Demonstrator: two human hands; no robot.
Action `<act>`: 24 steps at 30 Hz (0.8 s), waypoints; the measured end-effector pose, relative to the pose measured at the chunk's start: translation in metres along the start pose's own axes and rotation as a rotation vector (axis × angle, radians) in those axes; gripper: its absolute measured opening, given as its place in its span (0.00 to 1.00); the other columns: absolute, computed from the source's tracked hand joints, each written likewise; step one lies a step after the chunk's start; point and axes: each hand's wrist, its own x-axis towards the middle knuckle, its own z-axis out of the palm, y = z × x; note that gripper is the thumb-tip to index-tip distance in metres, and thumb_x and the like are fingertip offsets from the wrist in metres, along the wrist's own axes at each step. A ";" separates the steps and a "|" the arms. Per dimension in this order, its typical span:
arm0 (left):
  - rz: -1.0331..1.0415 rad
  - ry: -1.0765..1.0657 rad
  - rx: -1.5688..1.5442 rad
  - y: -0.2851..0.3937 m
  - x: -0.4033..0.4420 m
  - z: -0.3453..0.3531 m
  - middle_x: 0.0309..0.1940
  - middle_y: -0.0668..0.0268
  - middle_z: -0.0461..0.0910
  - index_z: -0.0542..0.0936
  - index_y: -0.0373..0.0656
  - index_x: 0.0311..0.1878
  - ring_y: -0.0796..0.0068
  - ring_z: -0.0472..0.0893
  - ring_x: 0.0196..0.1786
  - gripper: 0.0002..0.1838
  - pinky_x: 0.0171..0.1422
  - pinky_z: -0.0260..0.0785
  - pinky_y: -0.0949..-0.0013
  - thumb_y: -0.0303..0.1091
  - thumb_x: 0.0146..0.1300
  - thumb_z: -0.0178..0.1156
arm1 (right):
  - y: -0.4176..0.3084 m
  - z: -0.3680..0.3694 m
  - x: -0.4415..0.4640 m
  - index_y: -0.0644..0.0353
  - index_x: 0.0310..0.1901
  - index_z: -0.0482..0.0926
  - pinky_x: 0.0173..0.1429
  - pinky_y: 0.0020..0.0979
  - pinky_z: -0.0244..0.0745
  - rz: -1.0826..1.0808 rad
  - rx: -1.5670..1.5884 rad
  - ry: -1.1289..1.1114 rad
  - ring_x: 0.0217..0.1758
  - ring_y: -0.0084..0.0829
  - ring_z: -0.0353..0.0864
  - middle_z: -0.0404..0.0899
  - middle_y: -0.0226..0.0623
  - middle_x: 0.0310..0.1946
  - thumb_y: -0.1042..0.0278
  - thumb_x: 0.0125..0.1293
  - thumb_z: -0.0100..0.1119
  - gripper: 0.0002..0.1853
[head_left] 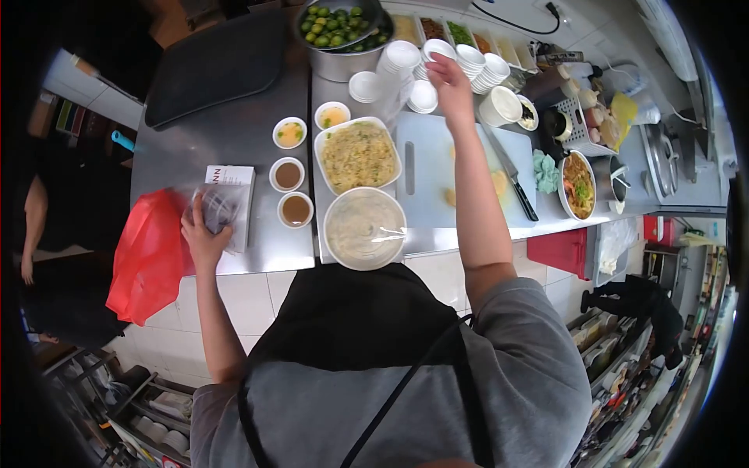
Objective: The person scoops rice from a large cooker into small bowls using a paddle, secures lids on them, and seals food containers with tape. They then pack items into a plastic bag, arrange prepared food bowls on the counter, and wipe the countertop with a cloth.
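My left hand [207, 238] grips clear plastic lids [218, 209] above a white box with printed letters [243, 191], beside a red plastic bag [147, 253]. My right hand [451, 84] reaches over the cutting board [425, 152], its fingers apart near stacks of small white cups [470, 58]. Between my arms stand a tub of fried rice [359, 156] and a film-covered round bowl [365, 228]. To their left are two cups of brown sauce [289, 175] and two cups with yellow liquid and green bits [290, 133].
A knife [511, 173] lies on the board, with a green cloth [545, 171] and a bowl of food [578, 186] to its right. A pot of green limes [337, 58] and a black tray [218, 70] are at the back. Other people [651, 312] stand at both sides.
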 end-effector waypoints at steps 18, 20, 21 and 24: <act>0.019 -0.112 -0.054 -0.039 0.012 0.010 0.60 0.46 0.53 0.54 0.60 0.66 0.45 0.57 0.62 0.53 0.64 0.50 0.51 0.46 0.33 0.71 | 0.061 -0.005 -0.004 0.57 0.49 0.72 0.40 0.29 0.73 0.077 -0.232 -0.011 0.37 0.31 0.78 0.78 0.39 0.36 0.71 0.52 0.57 0.20; 0.153 0.099 0.172 -0.043 0.015 0.005 0.62 0.45 0.51 0.55 0.53 0.65 0.44 0.56 0.62 0.52 0.63 0.51 0.49 0.48 0.34 0.71 | 0.033 -0.037 -0.016 0.57 0.48 0.73 0.40 0.30 0.73 0.182 -0.112 -0.115 0.37 0.33 0.78 0.78 0.40 0.36 0.70 0.50 0.59 0.20; 0.175 0.154 0.165 -0.016 0.016 -0.009 0.61 0.45 0.53 0.59 0.47 0.63 0.45 0.57 0.63 0.46 0.63 0.52 0.51 0.46 0.39 0.69 | 0.023 -0.052 -0.025 0.59 0.43 0.75 0.40 0.30 0.73 0.221 -0.113 -0.120 0.35 0.33 0.78 0.79 0.43 0.35 0.69 0.50 0.60 0.16; 0.123 0.106 -0.127 0.039 0.026 -0.033 0.59 0.46 0.59 0.65 0.44 0.59 0.47 0.58 0.62 0.37 0.63 0.53 0.54 0.42 0.45 0.67 | 0.042 -0.086 -0.059 0.62 0.34 0.78 0.35 0.30 0.71 0.134 -0.302 0.007 0.30 0.30 0.78 0.79 0.42 0.27 0.65 0.51 0.59 0.11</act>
